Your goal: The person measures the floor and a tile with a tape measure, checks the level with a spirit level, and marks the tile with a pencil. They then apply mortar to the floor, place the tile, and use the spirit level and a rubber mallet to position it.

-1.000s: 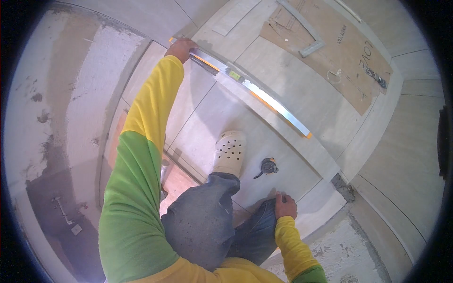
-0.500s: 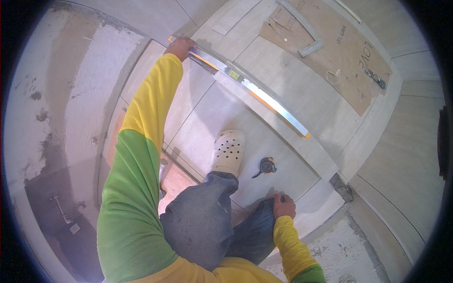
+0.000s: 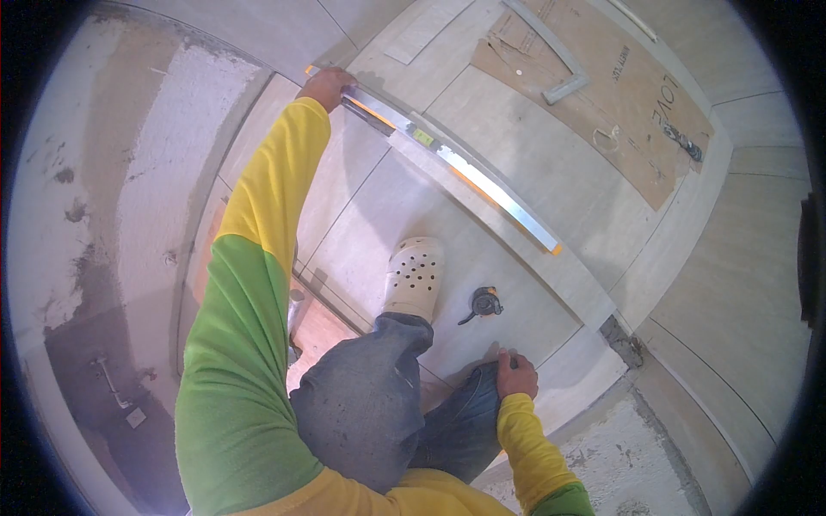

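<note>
Pale tiled floor, thin grey joints between the tiles. Laid slantwise across it, a long spirit level; nearer, beside a white clog, possibly a small tape measure. Further off, flat cardboard.

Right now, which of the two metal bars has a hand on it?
The long orange-edged level, its end under the left hand; the grey angled bar lies untouched on cardboard.
</note>
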### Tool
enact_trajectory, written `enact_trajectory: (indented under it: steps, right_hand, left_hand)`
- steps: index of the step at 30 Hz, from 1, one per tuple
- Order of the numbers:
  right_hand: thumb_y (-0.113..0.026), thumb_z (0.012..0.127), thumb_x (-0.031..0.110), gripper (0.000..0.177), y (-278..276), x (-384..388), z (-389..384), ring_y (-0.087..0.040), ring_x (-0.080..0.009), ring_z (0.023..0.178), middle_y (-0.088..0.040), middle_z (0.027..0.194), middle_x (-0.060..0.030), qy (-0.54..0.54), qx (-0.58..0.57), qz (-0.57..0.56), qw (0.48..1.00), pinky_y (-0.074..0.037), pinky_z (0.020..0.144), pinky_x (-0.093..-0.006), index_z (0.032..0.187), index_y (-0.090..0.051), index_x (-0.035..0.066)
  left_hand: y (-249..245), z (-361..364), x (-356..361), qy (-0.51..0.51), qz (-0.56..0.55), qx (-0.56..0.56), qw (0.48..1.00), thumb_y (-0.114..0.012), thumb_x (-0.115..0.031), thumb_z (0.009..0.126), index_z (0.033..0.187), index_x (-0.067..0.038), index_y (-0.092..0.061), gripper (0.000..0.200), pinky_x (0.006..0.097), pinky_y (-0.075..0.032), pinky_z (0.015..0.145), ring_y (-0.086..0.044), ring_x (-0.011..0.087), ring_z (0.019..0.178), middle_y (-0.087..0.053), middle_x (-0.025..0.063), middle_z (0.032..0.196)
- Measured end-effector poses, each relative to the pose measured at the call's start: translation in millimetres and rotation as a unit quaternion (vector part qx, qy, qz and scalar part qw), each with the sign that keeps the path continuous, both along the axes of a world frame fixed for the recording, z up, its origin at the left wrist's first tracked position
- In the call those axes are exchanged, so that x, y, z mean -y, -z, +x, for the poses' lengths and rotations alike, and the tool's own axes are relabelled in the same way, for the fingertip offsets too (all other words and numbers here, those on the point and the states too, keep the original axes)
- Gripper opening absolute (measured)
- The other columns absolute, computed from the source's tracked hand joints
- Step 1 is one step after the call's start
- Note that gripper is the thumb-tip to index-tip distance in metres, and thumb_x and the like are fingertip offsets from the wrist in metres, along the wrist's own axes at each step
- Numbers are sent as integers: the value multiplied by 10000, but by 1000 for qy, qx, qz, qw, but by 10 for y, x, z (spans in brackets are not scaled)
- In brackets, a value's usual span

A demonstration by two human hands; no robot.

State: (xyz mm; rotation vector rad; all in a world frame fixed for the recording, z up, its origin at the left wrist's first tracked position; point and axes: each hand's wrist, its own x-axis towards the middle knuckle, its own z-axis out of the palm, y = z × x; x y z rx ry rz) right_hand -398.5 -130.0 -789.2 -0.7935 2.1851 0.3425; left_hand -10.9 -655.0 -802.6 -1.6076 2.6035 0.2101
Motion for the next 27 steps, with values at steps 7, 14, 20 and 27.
enact_trajectory:
  steps: [7,14,20,27]
  right_hand:
    - [-517,845,616,627,-58,6,15,-577,-390,1115,-628,1186,-197,5,-6,10,1000,-449,945,-483,1171,-663,101]
    - [-525,840,614,624,-33,10,21,-580,-388,1111,-631,1184,-194,12,-11,3,1000,-443,954,-480,1164,-669,100]
    - [-536,839,600,612,47,-48,-10,-583,-382,1107,-638,1168,-194,16,-14,-7,1000,-442,957,-466,1151,-670,91]
    - [-514,844,609,616,-57,28,-33,-545,-366,1158,-617,1220,-161,25,22,19,999,-422,983,-490,1187,-659,117]
  left_hand:
    - [138,81,30,15,-20,2,1000,-599,7,791,1003,-119,-705,268,368,-500,894,-620,280,1021,-670,79,1058]
    - [70,36,12,5,-21,-12,1000,-567,15,783,976,-113,-714,274,370,-504,872,-622,284,1008,-670,89,1038]
    - [43,45,6,17,-26,-17,999,-578,24,777,1051,-123,-699,334,370,-487,923,-608,283,1058,-658,86,1104]
    - [156,67,48,31,-21,-4,999,-595,-18,831,1031,-116,-691,242,387,-493,901,-627,312,1004,-674,115,1059]
